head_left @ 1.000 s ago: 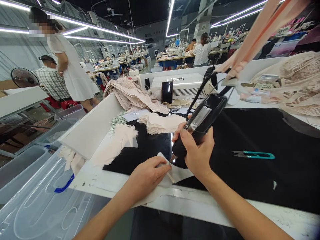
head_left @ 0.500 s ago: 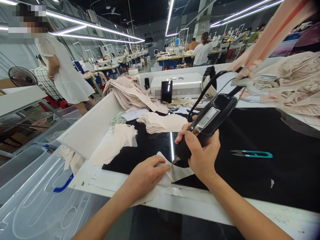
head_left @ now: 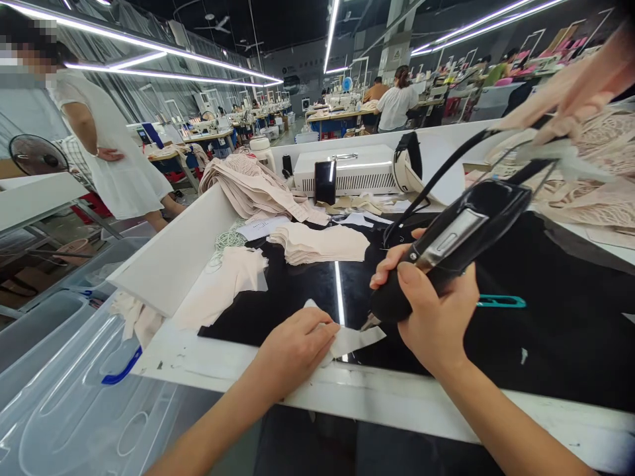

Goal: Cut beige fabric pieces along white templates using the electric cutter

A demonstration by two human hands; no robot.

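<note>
My right hand (head_left: 436, 304) is closed around a black corded hand tool (head_left: 459, 235) with a silver plate on its side. The tool is tilted, its small metal tip pointing down to the left near the black work surface. By that tip lies a cream fabric piece (head_left: 360, 339), a narrow strip of it spread to the right. My left hand (head_left: 297, 344) presses on this piece with its fingers together, hiding part of it. Partly behind my right hand are thread snips with a teal handle (head_left: 503, 301).
A stack of cream fabric pieces (head_left: 325, 243) lies beyond my hands, with loose cream fabric (head_left: 225, 287) to its left. Behind stand a phone (head_left: 325, 183) and a white vented box (head_left: 370, 170). Clear plastic bins (head_left: 64, 396) are at left; a person in white (head_left: 106, 158) stands beyond.
My right hand has moved the hand tool to the right, its tip away from my left fingers. The fabric strip now stretches further right. My left hand stays nearly in place.
</note>
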